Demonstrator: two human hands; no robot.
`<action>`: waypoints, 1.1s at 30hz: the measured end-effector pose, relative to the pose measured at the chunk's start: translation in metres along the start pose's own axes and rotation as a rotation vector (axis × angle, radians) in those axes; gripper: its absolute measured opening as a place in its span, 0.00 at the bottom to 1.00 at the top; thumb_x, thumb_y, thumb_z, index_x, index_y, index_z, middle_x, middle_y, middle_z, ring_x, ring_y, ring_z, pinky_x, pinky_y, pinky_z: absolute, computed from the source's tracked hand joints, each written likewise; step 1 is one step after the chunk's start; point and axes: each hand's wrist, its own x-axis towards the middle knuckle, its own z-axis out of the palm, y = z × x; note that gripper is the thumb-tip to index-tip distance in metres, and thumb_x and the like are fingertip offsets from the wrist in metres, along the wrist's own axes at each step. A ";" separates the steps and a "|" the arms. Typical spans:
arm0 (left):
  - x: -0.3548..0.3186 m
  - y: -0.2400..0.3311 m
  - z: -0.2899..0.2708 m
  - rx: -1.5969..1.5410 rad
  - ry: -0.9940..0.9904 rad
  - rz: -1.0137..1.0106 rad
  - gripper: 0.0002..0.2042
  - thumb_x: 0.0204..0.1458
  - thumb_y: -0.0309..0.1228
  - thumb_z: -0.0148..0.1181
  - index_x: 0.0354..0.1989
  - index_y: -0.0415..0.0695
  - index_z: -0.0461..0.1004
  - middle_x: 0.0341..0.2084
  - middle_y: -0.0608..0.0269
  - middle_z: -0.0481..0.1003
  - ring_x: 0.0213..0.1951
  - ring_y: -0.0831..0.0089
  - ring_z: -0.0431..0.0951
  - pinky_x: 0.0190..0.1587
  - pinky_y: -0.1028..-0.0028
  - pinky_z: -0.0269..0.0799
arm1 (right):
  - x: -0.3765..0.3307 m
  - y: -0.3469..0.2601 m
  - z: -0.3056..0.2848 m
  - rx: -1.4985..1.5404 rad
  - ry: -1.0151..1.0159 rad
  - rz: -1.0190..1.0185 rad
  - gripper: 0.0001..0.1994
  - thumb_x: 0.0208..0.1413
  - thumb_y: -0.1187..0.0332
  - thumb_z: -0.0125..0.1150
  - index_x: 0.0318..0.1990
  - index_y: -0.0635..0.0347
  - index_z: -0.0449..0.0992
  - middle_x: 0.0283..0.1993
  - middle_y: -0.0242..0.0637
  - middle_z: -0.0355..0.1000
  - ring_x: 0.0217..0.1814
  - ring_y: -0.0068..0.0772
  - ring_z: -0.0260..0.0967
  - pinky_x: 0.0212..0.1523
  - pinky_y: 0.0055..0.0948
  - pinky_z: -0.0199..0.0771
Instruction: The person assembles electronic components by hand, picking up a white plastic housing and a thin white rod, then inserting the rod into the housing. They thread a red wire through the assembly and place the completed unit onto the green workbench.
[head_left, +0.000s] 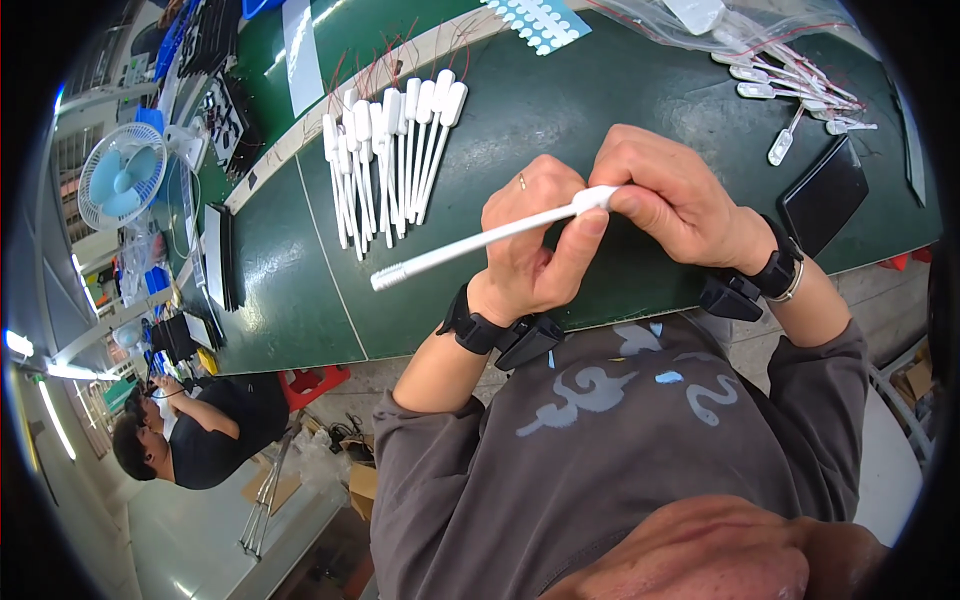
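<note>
Both hands hold one long white plastic stick [470,245] with a flat paddle head and a ribbed tip that points to the lower left. My left hand [530,245] wraps the shaft near the head, thumb up along it. My right hand [675,200] pinches the paddle head between thumb and fingers. Each wrist wears a black band with a small black device. The hands hover over the near edge of a dark green worktable [560,110].
A row of several matching white sticks [390,150] with thin red wires lies on the table. More pieces [800,90] spill from a clear bag at the top right, next to a black flat device [825,195]. A blue desk fan [122,178] stands far left; another person [200,435] sits below it.
</note>
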 end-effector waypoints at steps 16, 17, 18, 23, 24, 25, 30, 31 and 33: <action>0.005 -0.002 -0.001 -0.268 0.062 -0.698 0.18 0.68 0.42 0.51 0.30 0.41 0.70 0.21 0.70 0.69 0.20 0.85 0.66 0.22 0.82 0.61 | 0.000 -0.001 -0.002 0.145 -0.004 0.442 0.15 0.72 0.59 0.45 0.37 0.61 0.70 0.21 0.28 0.60 0.24 0.20 0.57 0.27 0.24 0.58; 0.004 -0.002 0.000 -0.268 0.059 -0.698 0.18 0.68 0.42 0.51 0.30 0.41 0.70 0.21 0.70 0.69 0.20 0.85 0.66 0.22 0.82 0.61 | 0.000 0.000 -0.001 0.135 -0.004 0.419 0.15 0.72 0.59 0.45 0.37 0.61 0.70 0.21 0.28 0.60 0.24 0.20 0.56 0.27 0.25 0.58; 0.004 -0.001 0.000 -0.283 0.040 -0.693 0.18 0.68 0.42 0.51 0.30 0.41 0.70 0.21 0.70 0.69 0.20 0.85 0.66 0.22 0.82 0.61 | 0.000 0.000 -0.001 0.125 -0.005 0.396 0.15 0.72 0.59 0.45 0.37 0.61 0.70 0.22 0.29 0.60 0.24 0.21 0.56 0.27 0.25 0.58; 0.003 0.002 -0.001 -0.331 0.000 -0.692 0.18 0.68 0.42 0.51 0.30 0.41 0.70 0.21 0.69 0.70 0.20 0.85 0.67 0.22 0.82 0.62 | 0.001 -0.003 -0.003 0.127 -0.002 0.446 0.15 0.69 0.61 0.48 0.35 0.63 0.71 0.23 0.37 0.63 0.24 0.33 0.61 0.29 0.33 0.62; 0.003 0.002 -0.001 -0.340 0.002 -0.694 0.18 0.68 0.42 0.51 0.31 0.40 0.70 0.21 0.69 0.70 0.20 0.85 0.67 0.22 0.82 0.62 | 0.000 -0.003 -0.004 0.153 -0.019 0.446 0.15 0.70 0.60 0.47 0.36 0.63 0.71 0.22 0.34 0.62 0.24 0.29 0.59 0.29 0.30 0.60; 0.003 0.002 -0.002 -0.339 0.000 -0.694 0.18 0.68 0.42 0.51 0.31 0.40 0.70 0.21 0.69 0.70 0.20 0.85 0.67 0.22 0.82 0.62 | -0.001 -0.003 -0.005 0.179 -0.036 0.446 0.15 0.70 0.59 0.46 0.36 0.63 0.70 0.22 0.32 0.61 0.25 0.25 0.57 0.28 0.27 0.59; 0.005 0.000 0.000 -0.478 0.068 -0.784 0.16 0.67 0.40 0.53 0.32 0.40 0.70 0.21 0.68 0.71 0.20 0.85 0.67 0.22 0.82 0.63 | 0.000 -0.002 -0.003 0.167 -0.013 0.398 0.16 0.71 0.58 0.45 0.37 0.63 0.69 0.22 0.28 0.60 0.25 0.19 0.56 0.28 0.24 0.57; 0.006 0.000 0.002 -0.507 0.136 -0.784 0.15 0.67 0.40 0.53 0.33 0.40 0.70 0.21 0.68 0.71 0.20 0.85 0.67 0.22 0.82 0.63 | 0.000 -0.002 -0.004 0.166 -0.010 0.397 0.16 0.71 0.58 0.45 0.37 0.63 0.69 0.22 0.28 0.60 0.25 0.19 0.56 0.28 0.24 0.57; 0.006 0.001 0.003 -0.537 0.197 -0.783 0.14 0.67 0.39 0.54 0.33 0.40 0.70 0.21 0.68 0.71 0.20 0.85 0.67 0.21 0.82 0.63 | 0.000 -0.002 -0.005 0.199 -0.022 0.465 0.15 0.70 0.58 0.46 0.38 0.62 0.69 0.23 0.27 0.61 0.25 0.18 0.57 0.29 0.22 0.59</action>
